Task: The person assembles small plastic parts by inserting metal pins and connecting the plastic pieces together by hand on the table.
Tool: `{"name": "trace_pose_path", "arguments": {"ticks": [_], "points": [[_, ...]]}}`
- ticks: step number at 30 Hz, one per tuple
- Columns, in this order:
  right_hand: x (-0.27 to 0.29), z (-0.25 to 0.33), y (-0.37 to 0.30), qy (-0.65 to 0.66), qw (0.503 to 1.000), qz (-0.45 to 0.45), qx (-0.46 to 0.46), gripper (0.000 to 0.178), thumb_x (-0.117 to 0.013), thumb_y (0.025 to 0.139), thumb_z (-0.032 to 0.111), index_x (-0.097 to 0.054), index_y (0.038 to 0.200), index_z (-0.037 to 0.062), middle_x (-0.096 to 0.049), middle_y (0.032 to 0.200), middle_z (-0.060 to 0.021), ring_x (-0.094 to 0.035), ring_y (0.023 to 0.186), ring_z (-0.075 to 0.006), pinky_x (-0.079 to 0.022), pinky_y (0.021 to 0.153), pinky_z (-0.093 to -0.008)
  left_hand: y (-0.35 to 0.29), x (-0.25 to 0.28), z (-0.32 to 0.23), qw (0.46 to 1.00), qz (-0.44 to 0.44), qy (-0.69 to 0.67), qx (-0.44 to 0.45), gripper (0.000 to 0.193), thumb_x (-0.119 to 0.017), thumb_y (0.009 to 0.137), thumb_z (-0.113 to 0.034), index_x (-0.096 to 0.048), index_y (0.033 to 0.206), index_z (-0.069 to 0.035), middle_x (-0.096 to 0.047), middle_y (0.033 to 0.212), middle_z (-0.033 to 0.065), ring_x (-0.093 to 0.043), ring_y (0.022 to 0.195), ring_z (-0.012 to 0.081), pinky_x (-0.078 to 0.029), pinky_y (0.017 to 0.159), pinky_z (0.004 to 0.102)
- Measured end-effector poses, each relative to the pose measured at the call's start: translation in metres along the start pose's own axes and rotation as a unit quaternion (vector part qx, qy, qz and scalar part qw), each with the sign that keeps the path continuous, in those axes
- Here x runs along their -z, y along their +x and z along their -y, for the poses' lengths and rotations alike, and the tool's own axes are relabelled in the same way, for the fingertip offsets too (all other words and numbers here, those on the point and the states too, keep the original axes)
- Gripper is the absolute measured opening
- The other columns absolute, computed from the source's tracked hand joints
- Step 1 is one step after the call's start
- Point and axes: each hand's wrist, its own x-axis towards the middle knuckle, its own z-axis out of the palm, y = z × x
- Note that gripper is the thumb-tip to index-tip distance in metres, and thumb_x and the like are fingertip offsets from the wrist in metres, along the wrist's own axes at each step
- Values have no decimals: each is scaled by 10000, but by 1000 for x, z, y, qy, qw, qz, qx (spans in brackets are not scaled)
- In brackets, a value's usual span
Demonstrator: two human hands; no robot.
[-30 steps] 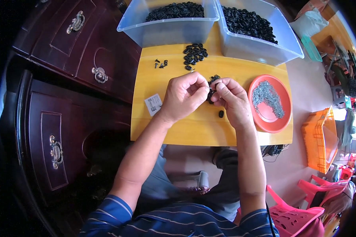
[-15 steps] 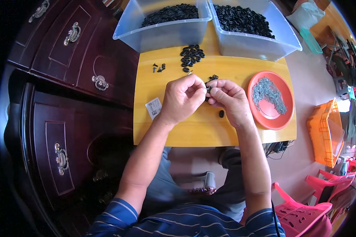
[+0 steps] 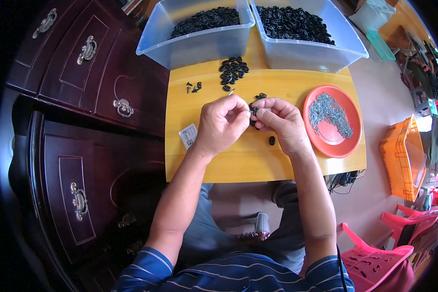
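Above the middle of the yellow table (image 3: pixel 214 165), my two hands meet fingertip to fingertip. My left hand (image 3: pixel 222 125) is closed in a pinch on a small shiny metal piece, mostly hidden by the fingers. Pinched in my right hand (image 3: pixel 283 124) is a small black part (image 3: pixel 256 111), touching that metal piece. A thin metal rod (image 3: pixel 231 91) shows just beyond my left knuckles; whether it is held or lying there is unclear. Several black parts (image 3: pixel 260 96) lie beyond my fingertips, and one black oval part (image 3: pixel 272 140) lies just left of my right wrist.
Two clear bins (image 3: pixel 204 48) (image 3: pixel 311 53) full of black parts stand at the far edge. Black oval parts (image 3: pixel 233 70) are piled before them. An orange-red bowl (image 3: pixel 332 149) holds silver metal pieces. Small dark pieces (image 3: pixel 194 87) and a white label (image 3: pixel 188 135) lie left; dark drawers (image 3: pixel 73 160) flank the table.
The view has shifted slightly. Both hands keep nearly the same place and grip, fingertips still together around the small parts.
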Motion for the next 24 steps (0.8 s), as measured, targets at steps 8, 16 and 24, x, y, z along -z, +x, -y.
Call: {"name": "trace_pose_path", "arguments": {"ticks": [8, 16, 24], "points": [[0, -2, 1, -10, 1000, 3, 11, 168, -707, 954, 104, -704, 1094, 11, -734, 901, -30, -656, 772, -70, -541, 719, -227, 1, 0, 1, 1000, 2, 11, -5, 81, -632, 851, 70, -608, 818, 0, -630, 743, 2, -573, 668, 36, -488, 592, 229], [-5, -3, -1, -86, 994, -1, 61, 144, -690, 958, 73, -708, 1079, -3, -710, 882, -2, -628, 772, -46, -528, 719, -217, 0, 1, 5, 1000, 0, 21, 0, 92, -642, 835, 65, -602, 786, -2, -606, 711, 3, -544, 637, 37, -457, 559, 235], [-4, -8, 0, -104, 991, -5, 86, 133, -704, 939, 52, -716, 1059, -4, -706, 873, 12, -624, 767, -40, -527, 712, -217, 0, 0, 2, 1000, -2, 21, 11, 87, -645, 830, 63, -605, 787, -1, -604, 700, 1, -539, 626, 38, -450, 550, 237]]}}
